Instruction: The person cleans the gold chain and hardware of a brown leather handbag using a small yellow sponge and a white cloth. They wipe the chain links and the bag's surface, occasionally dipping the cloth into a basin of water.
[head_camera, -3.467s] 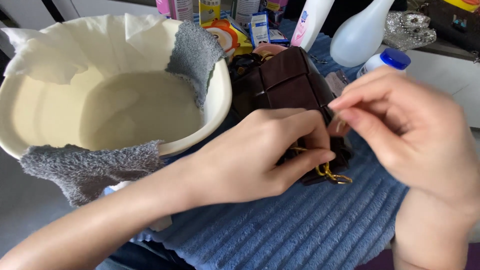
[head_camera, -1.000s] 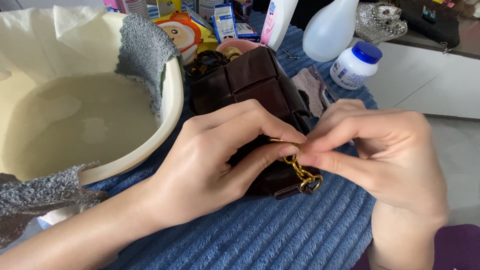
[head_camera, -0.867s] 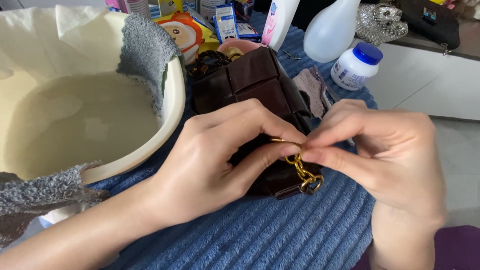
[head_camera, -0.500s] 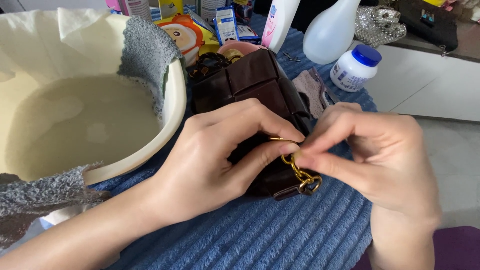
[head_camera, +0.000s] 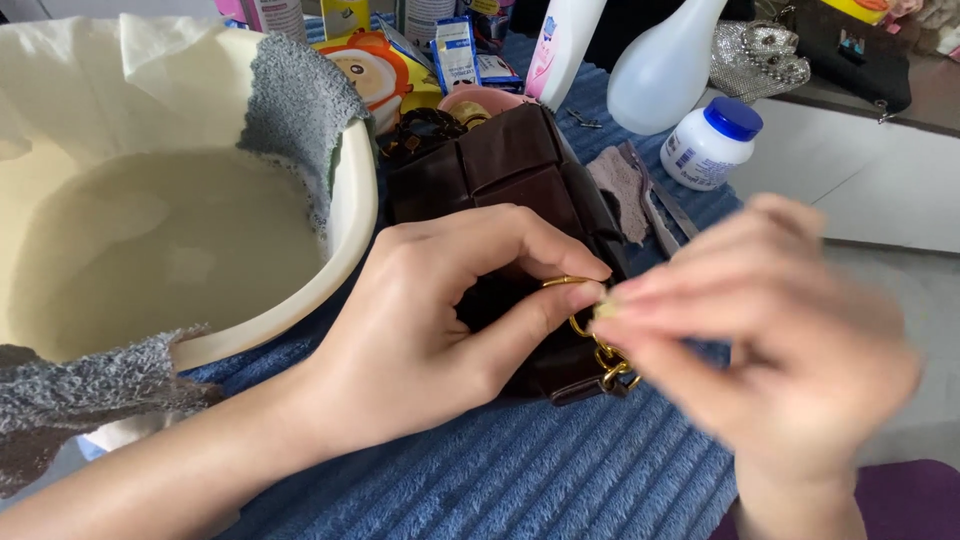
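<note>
Brown woven bag (head_camera: 510, 190) lies on a blue ribbed towel (head_camera: 540, 470), under and between two bare hands. Left hand (head_camera: 430, 310) rests across the bag's near side, thumb and forefinger pinched on a gold ring (head_camera: 572, 300) at its corner. Right hand (head_camera: 770, 350), blurred, meets it from the right, fingertips closed at the same ring; whether they grip the ring or the short gold chain (head_camera: 610, 362) hanging below it cannot be told. The hands touch at the fingertips. Just left of the bag stands a cream basin (head_camera: 350, 210) of cloudy water, a grey cloth (head_camera: 300, 110) draped over its rim. Beyond the bag stand a white spray bottle (head_camera: 660, 70) and a small white jar with a blue lid (head_camera: 712, 148).
</note>
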